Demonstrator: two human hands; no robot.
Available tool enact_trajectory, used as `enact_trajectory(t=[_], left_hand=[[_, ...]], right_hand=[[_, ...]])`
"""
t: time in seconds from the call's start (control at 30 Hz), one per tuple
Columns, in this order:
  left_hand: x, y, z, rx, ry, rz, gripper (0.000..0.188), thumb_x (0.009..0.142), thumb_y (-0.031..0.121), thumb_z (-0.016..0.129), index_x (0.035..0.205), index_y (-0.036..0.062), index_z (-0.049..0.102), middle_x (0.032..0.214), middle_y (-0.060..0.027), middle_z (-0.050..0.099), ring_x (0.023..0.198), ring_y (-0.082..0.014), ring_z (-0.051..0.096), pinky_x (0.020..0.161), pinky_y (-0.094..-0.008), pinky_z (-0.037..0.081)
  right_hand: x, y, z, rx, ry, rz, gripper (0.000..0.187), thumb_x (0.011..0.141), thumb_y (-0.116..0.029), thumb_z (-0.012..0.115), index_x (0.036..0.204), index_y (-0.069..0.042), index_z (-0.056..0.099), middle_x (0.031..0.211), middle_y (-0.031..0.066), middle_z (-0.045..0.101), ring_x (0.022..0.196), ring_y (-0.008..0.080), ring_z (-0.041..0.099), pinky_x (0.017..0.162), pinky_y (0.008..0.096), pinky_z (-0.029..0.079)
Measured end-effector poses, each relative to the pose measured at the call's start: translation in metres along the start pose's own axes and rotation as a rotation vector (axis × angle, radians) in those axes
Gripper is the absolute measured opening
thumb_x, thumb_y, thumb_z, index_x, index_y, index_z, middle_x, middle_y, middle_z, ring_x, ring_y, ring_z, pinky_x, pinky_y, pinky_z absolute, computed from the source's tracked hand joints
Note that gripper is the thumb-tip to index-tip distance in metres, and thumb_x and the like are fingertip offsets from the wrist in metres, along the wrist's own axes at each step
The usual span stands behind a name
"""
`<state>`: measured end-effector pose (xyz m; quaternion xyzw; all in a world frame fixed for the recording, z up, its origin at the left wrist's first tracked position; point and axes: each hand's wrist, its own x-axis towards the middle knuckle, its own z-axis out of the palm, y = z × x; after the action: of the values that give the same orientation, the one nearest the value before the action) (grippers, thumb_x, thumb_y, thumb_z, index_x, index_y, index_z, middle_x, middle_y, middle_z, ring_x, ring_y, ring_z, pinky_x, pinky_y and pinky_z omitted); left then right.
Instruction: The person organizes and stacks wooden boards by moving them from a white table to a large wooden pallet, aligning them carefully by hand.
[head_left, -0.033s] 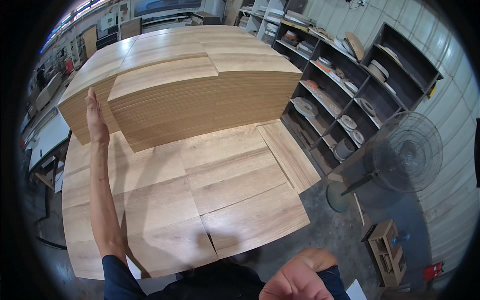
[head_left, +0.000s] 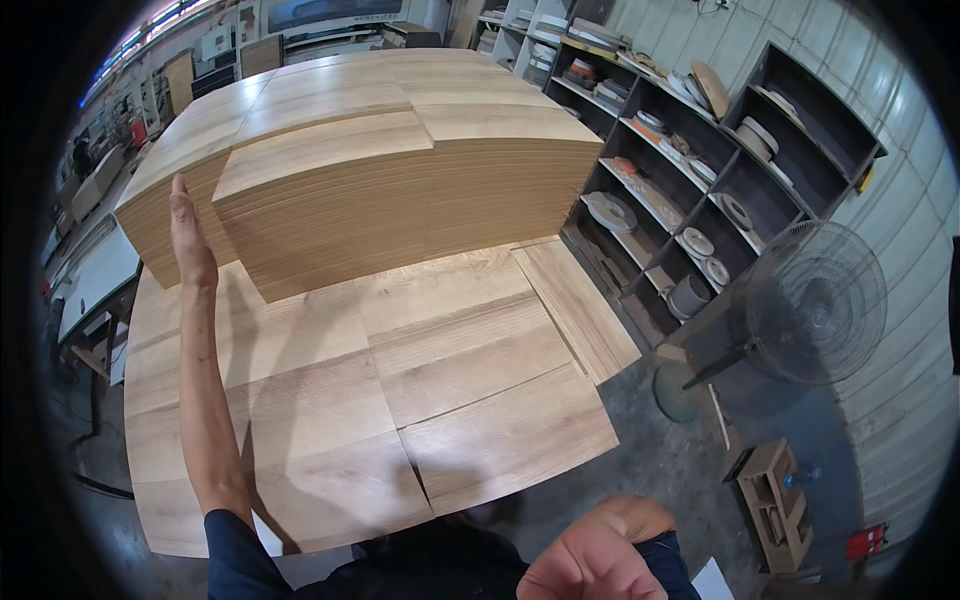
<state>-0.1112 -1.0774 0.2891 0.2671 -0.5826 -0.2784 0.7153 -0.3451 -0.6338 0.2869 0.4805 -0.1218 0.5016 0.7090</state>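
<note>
My left hand is raised on a stretched arm, with its fingers straight and seen edge-on. It holds nothing and overlaps the left part of a tall stack of wood-grain boards; whether it touches the stack I cannot tell. My right hand is close to me at the lower edge, bent back from the wrist, with its fingers cut off or hidden. Between me and the tall stack, wood-grain panels lie flat side by side, with thin gaps between some. A narrow board lies along their right side.
Dark shelves with rolls of edging stand at the right, beside a corrugated wall. A standing fan and a small wooden box are on the floor at the right. A white-topped table stands at the left.
</note>
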Motion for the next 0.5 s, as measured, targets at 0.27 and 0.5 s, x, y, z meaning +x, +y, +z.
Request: enact_trajectory(t=[0.27,0.5], left_hand=[[-0.041,0.048,0.048,0.469,0.027,0.365,0.082,0.100,0.059,0.035,0.151,-0.0044,0.024,0.158,-0.0211,0.023,0.148,-0.0307,0.019,0.119,-0.0386,0.014],[-0.094,0.063,0.098,0.655,-0.207,0.531,0.081,0.098,0.059,0.038,0.153,0.0016,0.021,0.159,-0.0219,0.020,0.148,-0.0361,0.016,0.120,-0.0487,0.015]], right_hand=[[0.000,0.034,-0.035,0.002,-0.226,0.111,0.049,0.095,-0.030,0.056,0.141,-0.015,0.050,0.152,0.0074,0.037,0.140,0.0354,0.023,0.105,0.0420,0.034],[0.000,0.050,-0.054,-0.260,-0.243,0.089,0.047,0.097,-0.035,0.050,0.143,-0.022,0.048,0.155,0.0018,0.034,0.140,0.0303,0.025,0.105,0.0404,0.034]])
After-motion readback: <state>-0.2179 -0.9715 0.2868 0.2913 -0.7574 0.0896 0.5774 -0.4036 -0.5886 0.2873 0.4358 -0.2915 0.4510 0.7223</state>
